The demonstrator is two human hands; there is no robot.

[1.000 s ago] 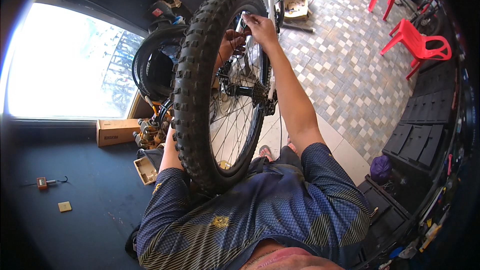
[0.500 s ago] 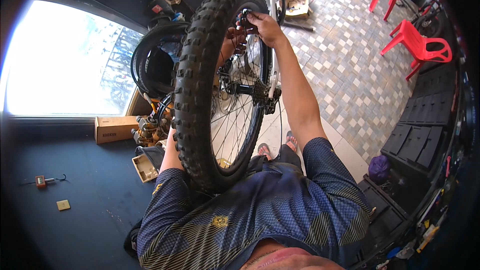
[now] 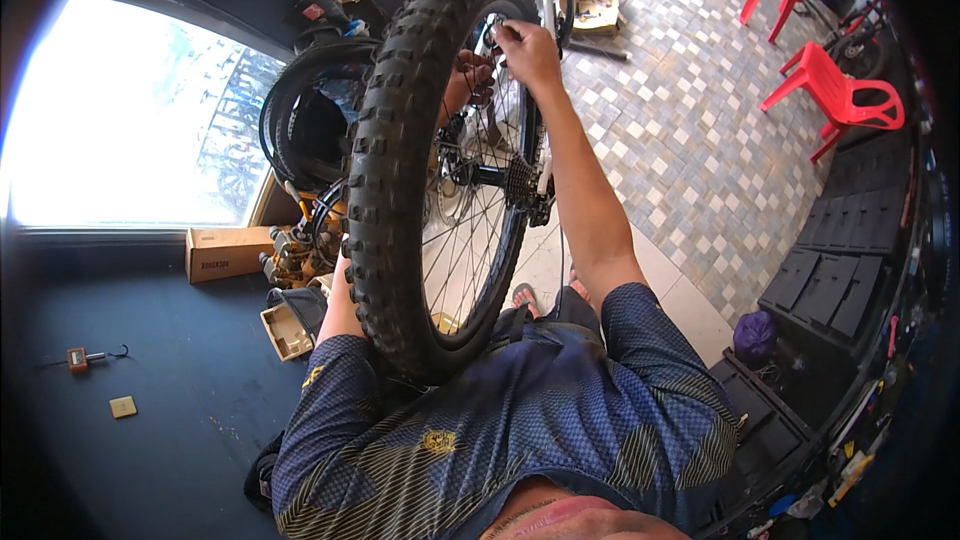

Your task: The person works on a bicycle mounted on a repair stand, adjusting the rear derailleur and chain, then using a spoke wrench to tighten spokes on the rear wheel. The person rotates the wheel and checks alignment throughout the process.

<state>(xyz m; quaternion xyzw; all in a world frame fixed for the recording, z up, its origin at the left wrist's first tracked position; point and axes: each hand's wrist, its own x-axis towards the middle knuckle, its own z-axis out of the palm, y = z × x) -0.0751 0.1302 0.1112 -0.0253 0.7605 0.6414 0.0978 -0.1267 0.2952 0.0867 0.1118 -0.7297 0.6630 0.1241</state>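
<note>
A bicycle wheel with a fat, knobbly black tyre (image 3: 385, 170) stands upright in front of me, mounted on a bike with a white frame tube (image 3: 548, 0). At the rim's upper inside, my right hand (image 3: 530, 55) pinches a small part among the spokes; the fingers mostly cover it. My left hand (image 3: 464, 85) reaches round behind the tyre, its fingers curled close to the spokes beside my right fingertips. Whether it grips a spoke or something else is hidden. Lower down sit the hub (image 3: 487, 176) and the cassette (image 3: 520, 185), with a rear derailleur (image 3: 541, 208) next to it.
Left of the wheel are spare tyres (image 3: 285, 130), a cardboard box (image 3: 225, 254) and a dark wall with a hanging scale (image 3: 80, 360). Red plastic chairs (image 3: 835, 90) stand on the tiled floor at right. Black drawers (image 3: 820, 285) and a purple bag (image 3: 755, 337) line the right side.
My right hand has turned a little at the wrist, its forearm shifting slightly left. My left fingers stay by the spokes, and the wheel keeps nearly the same place.
</note>
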